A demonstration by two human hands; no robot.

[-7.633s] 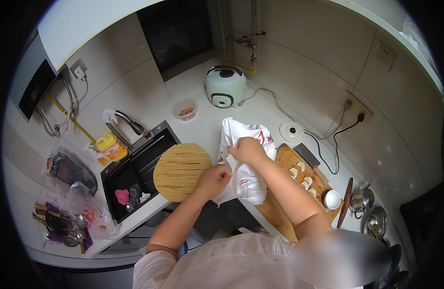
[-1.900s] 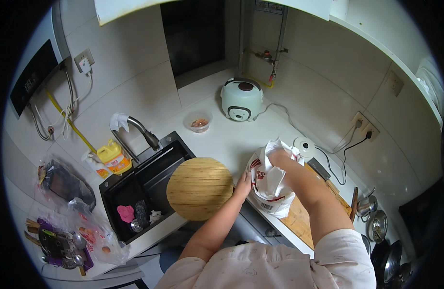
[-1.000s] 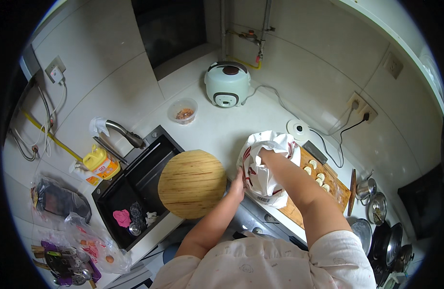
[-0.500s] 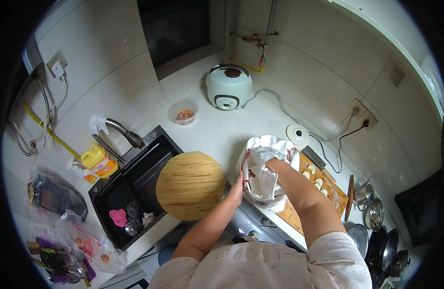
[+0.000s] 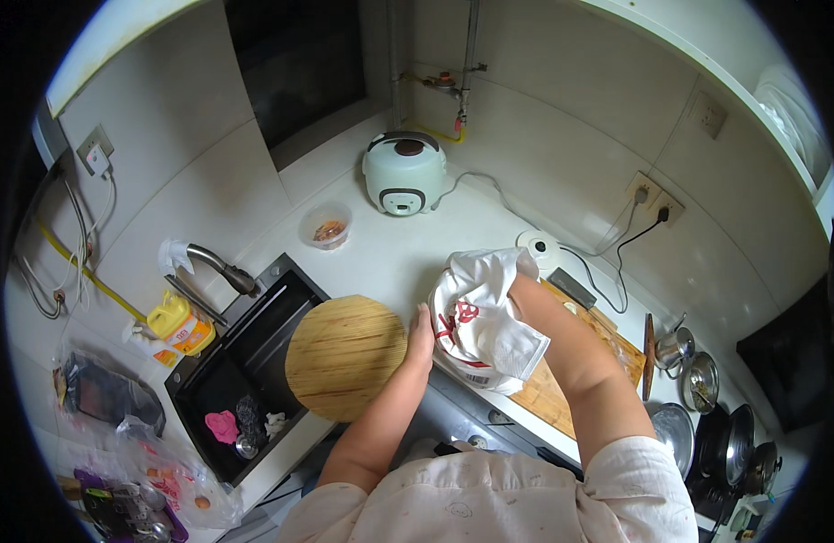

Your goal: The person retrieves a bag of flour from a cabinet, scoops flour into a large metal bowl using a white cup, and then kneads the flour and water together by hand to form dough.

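Note:
A white sack (image 5: 458, 330) with red markings stands on the counter in front of me, its upper edge folded over toward my right arm. Against its left side rests my left hand (image 5: 422, 337), fingers stretched flat along the sack. My right hand reaches to the sack's far right side, where the folds and my forearm hide its fingers. Beneath my right forearm lies a wooden cutting board (image 5: 542, 398), partly covered by the sack. Left of the sack, a round wooden board (image 5: 345, 357) sits across the sink's edge.
A black sink (image 5: 263, 339) with a faucet (image 5: 225, 264) is to the left. At the back stand a pale green rice cooker (image 5: 403, 176) and a clear bowl (image 5: 326, 226). A white round base (image 5: 536, 244) with cords sits beyond the sack. Pots (image 5: 675, 348) crowd the right.
My right hand has come out of the sack's mouth to its far right rim. The sack's top has folded over. My left hand has flattened against the side. The view has shifted slightly.

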